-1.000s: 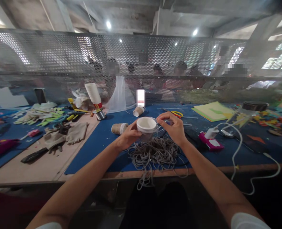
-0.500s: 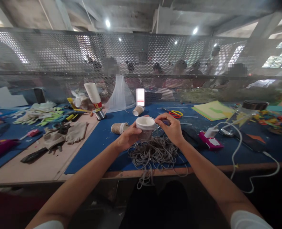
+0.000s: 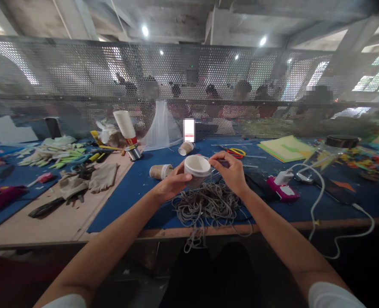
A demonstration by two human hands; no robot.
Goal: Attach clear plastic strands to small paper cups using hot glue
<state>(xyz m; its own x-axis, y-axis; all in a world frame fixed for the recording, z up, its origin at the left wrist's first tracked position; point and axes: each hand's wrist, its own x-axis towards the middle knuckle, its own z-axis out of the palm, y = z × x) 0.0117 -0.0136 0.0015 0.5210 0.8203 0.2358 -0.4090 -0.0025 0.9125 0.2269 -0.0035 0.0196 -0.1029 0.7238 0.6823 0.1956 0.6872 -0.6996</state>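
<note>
Two bare arms reach out in front, coming in from the bottom corners. The left arm (image 3: 112, 237) slants up to the right, and the right arm (image 3: 279, 233) slants up to the left. The left hand (image 3: 174, 184) is curled in a grip — thumb on the near side, fingers bent. The right hand (image 3: 230, 172) is a little higher, thumb and pointing finger pinched at the tips. The hands are near each other — not touching.

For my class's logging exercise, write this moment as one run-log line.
Left hand: holding cup | Right hand: at cup's rim | Cord: heaped on table | Scissors: beyond right hand
</note>
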